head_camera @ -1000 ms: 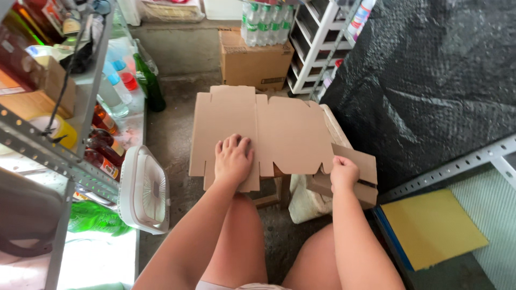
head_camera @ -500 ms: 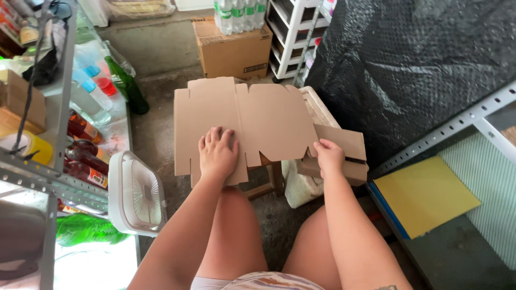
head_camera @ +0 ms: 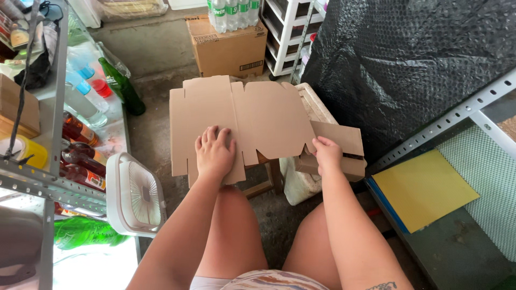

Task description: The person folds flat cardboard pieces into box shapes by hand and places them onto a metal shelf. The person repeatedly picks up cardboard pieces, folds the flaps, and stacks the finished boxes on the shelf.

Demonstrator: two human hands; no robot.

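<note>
Head view: my left hand [head_camera: 214, 152] pressed flat on light, stiff, creasable cardboard blank [head_camera: 258, 115]; right hand [head_camera: 326, 154] pinched its three-o'clock flap [head_camera: 339, 140].

A flat cardboard sheet [head_camera: 252, 121] lies across a small stool [head_camera: 266, 180] in front of the seated person. The left hand [head_camera: 215, 153] rests on the sheet's near left part; the right hand [head_camera: 327, 154] sits on the folded flap [head_camera: 338, 147] at its right end. A fan [head_camera: 134, 196] stands near left, bottles [head_camera: 121, 86] beyond it. A closed box [head_camera: 228, 45] sits far behind, a flat board [head_camera: 422, 188] to the right.
</note>
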